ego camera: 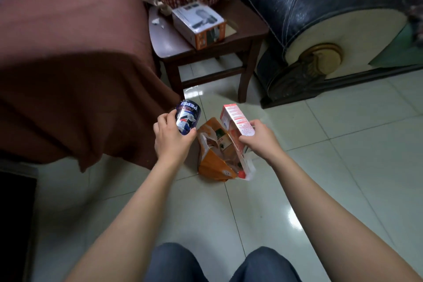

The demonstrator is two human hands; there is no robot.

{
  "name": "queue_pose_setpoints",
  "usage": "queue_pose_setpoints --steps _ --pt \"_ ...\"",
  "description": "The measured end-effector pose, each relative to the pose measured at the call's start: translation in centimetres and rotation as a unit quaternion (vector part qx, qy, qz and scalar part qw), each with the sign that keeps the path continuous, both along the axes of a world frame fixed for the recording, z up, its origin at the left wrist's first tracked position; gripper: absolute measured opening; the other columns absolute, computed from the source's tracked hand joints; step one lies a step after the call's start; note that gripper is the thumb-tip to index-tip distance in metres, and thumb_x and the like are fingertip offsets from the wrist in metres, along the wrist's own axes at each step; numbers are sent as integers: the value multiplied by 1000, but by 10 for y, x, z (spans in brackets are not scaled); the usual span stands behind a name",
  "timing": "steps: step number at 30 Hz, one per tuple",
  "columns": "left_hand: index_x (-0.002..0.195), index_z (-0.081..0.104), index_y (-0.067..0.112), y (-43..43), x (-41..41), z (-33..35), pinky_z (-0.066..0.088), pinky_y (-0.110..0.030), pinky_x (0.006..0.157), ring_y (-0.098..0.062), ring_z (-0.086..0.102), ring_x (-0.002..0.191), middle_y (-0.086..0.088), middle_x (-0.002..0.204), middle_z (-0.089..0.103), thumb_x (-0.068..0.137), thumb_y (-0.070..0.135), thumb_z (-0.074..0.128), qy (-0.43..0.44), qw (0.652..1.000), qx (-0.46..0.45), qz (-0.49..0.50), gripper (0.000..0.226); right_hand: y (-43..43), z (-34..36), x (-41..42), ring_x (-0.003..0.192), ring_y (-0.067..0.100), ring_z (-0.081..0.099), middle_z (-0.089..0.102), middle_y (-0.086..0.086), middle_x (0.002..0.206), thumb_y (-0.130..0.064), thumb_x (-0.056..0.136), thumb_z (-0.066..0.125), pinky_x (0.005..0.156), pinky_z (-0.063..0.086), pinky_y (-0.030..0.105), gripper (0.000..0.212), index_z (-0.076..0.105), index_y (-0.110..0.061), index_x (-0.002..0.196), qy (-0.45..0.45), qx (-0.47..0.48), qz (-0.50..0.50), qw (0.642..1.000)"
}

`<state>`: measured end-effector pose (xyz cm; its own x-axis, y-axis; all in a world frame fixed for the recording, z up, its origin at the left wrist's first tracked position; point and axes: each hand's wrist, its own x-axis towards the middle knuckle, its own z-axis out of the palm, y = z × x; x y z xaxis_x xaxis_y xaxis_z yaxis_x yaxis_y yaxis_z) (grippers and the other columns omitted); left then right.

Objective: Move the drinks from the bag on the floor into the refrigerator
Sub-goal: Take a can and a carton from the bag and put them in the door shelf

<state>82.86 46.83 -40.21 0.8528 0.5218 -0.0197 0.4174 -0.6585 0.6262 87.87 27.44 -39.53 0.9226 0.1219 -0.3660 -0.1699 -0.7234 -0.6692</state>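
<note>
Holding a drink in each hand above the bag (pixel 214 162) on the floor (pixel 332 155).
Your left hand (pixel 170 137) curls round the can (pixel 187 119), close to the cloth's (pixel 75 98) hanging edge at left; your right hand (pixel 257 136) pinches the carton (pixel 237 120) by its near end. The bag gapes open between them, more drinks inside. The stool's (pixel 206 36) legs stand just beyond; open tile lies right and near.
</note>
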Motion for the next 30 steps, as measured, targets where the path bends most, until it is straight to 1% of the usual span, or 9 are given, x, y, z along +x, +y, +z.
queue_pose_setpoints --steps 2,3,6,11,16,20,24,27,30 --pt "132 40 14 1 -5 50 43 -42 89 -28 37 119 -10 130 42 77 31 68 -4 1000 7 2 64 -3 49 -5 95 26 58 58 11 113 -18 76 63 76 53 42 43 46 -10 115 12 13 3 1000" --pt "132 41 14 1 -7 77 43 -41 89 -28 37 118 -11 129 43 76 31 68 -7 1000 11 3 64 -5 74 -8 92 25 57 58 11 110 -17 76 63 72 53 40 42 45 -10 114 16 19 5 1000" --pt "132 42 14 -2 -21 155 41 -40 91 -29 38 117 -11 129 44 75 29 69 -15 1000 20 -4 64 -12 154 -19 86 19 54 53 6 105 -17 78 62 61 47 28 40 43 -13 114 27 64 -1 998" --pt "131 44 14 -11 -60 278 43 -42 92 -29 41 116 -11 126 47 74 29 71 -10 1000 25 2 65 -27 288 -46 95 19 53 51 4 109 -16 77 64 64 47 27 47 42 -14 118 32 113 10 993" --pt "130 45 15 -17 -101 375 44 -41 86 -29 42 114 -10 124 48 73 31 71 -26 998 49 28 65 -38 392 -78 93 19 54 53 6 110 -11 79 61 58 45 24 46 44 -10 121 3 143 61 988" --pt "130 45 15 -11 -138 416 42 -40 87 -30 43 111 -11 123 49 72 30 72 -59 994 63 65 65 -31 434 -100 85 11 53 52 4 107 -16 81 61 58 43 22 44 44 -11 121 -5 163 118 980" --pt "130 46 13 6 -183 432 40 -40 92 -33 44 112 -13 124 50 72 29 73 -56 989 74 113 67 -7 451 -119 81 4 51 52 1 107 -19 82 61 59 41 19 44 45 -12 122 -3 165 178 970" --pt "128 48 10 27 -217 444 37 -39 96 -36 45 112 -17 124 51 70 26 75 -60 982 80 161 67 22 458 -134 86 13 56 56 5 107 -15 82 61 67 46 26 43 49 -8 122 -25 158 232 960" --pt "129 46 14 50 -252 458 40 -41 94 -35 44 115 -14 126 50 69 27 74 -65 971 91 211 67 60 463 -151 87 25 60 59 10 109 -13 82 60 65 50 35 41 51 -8 121 -34 157 284 945"
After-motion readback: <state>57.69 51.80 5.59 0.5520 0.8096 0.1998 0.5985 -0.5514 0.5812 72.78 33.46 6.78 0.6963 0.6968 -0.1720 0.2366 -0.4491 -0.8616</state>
